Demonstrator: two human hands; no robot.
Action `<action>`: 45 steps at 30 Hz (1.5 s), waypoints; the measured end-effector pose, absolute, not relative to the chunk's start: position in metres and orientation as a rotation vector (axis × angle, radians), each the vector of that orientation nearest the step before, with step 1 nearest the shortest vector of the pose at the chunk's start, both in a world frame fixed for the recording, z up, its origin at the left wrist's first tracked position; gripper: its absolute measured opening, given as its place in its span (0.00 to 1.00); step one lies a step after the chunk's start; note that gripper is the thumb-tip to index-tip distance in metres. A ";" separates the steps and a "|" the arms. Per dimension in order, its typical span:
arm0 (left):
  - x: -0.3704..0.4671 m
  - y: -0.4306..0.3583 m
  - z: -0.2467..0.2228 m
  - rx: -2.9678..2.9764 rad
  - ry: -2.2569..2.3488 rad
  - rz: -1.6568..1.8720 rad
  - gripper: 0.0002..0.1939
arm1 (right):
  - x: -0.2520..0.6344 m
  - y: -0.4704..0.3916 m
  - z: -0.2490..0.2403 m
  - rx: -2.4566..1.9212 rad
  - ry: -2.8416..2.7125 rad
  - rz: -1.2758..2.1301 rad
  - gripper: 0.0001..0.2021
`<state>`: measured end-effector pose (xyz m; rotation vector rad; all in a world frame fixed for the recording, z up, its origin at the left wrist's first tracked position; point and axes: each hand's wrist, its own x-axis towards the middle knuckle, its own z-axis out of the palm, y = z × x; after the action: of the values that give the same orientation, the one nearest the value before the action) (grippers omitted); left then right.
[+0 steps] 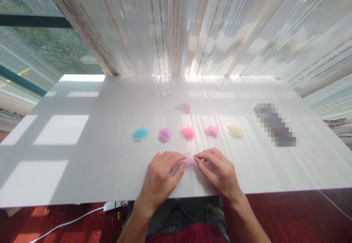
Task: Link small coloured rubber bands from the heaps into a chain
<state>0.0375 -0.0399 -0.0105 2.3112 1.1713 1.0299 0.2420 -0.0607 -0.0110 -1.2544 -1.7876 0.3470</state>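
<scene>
A small pile of pale, see-through rubber bands (pixel 190 162), tinted lilac and white, lies near the front edge of the table. From its left side, my left hand (pixel 164 173) reaches in with thumb and fingers curled together at the bands. My right hand (pixel 218 171) meets the pile from the right, its thumb and index finger pinched at the bands. Single bands between the fingertips are too small to make out. Beyond the hands is a row of colour-sorted piles: teal bands (pixel 140 134), purple bands (pixel 165 135), coral-pink bands (pixel 188 133), pink bands (pixel 212 131) and pale yellow bands (pixel 235 130).
A mixed pink and blue pile (pixel 183 107) lies behind the row. Farther back stand a clear round container (pixel 167 86) and a clear lid (pixel 222 85). A blurred-out dark oblong object (pixel 276 125) rests at the right. A striped curtain (pixel 176 26) hangs along the table's (pixel 104 177) far edge.
</scene>
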 end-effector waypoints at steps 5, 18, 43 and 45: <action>0.038 -0.040 -0.010 2.322 1.163 1.051 0.05 | 0.241 -0.062 -0.014 -1.191 -1.812 0.339 0.08; 0.037 -0.041 -0.014 2.313 1.078 1.073 0.05 | 0.243 -0.065 -0.017 -1.130 -1.890 0.333 0.11; 0.037 -0.041 -0.010 2.287 1.091 1.136 0.02 | 0.244 -0.065 -0.016 -1.115 -1.853 0.393 0.07; 0.037 -0.042 -0.010 2.269 1.098 1.134 0.03 | 0.244 -0.065 -0.016 -1.121 -1.857 0.401 0.07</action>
<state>0.0369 -0.0419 -0.0104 2.2689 1.0979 1.1343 0.2440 -0.0649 -0.0159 -1.1211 -1.8567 0.4011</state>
